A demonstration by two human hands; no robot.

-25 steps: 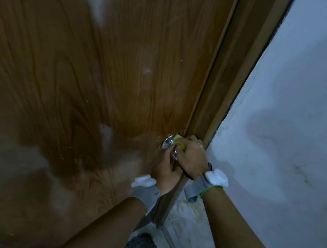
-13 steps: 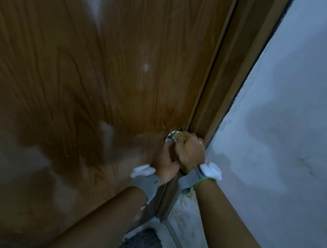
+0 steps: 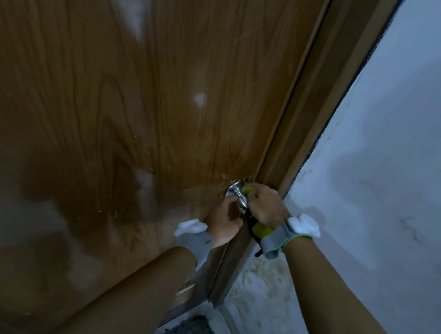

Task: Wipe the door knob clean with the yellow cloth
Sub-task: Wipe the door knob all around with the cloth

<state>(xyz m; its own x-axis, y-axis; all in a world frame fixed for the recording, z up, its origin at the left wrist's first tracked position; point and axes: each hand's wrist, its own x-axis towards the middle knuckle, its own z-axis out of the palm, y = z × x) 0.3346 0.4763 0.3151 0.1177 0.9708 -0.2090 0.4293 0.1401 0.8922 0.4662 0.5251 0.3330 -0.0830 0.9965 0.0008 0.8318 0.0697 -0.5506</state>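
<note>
The wooden door (image 3: 138, 102) meets its frame (image 3: 315, 122) beside a pale wall (image 3: 407, 160). At the door's right edge, the left hand (image 3: 222, 222) cups the metal door knob (image 3: 238, 196), largely hiding it; the right hand (image 3: 265, 206) clamps the yellow cloth (image 3: 248, 190) against it.

Since a second ago the right hand (image 3: 265, 206) has slid to the knob's (image 3: 238, 196) right side, baring more metal and a yellow fold of cloth (image 3: 261, 228) under the wrist, while the left hand (image 3: 224, 222) dropped below it.
</note>
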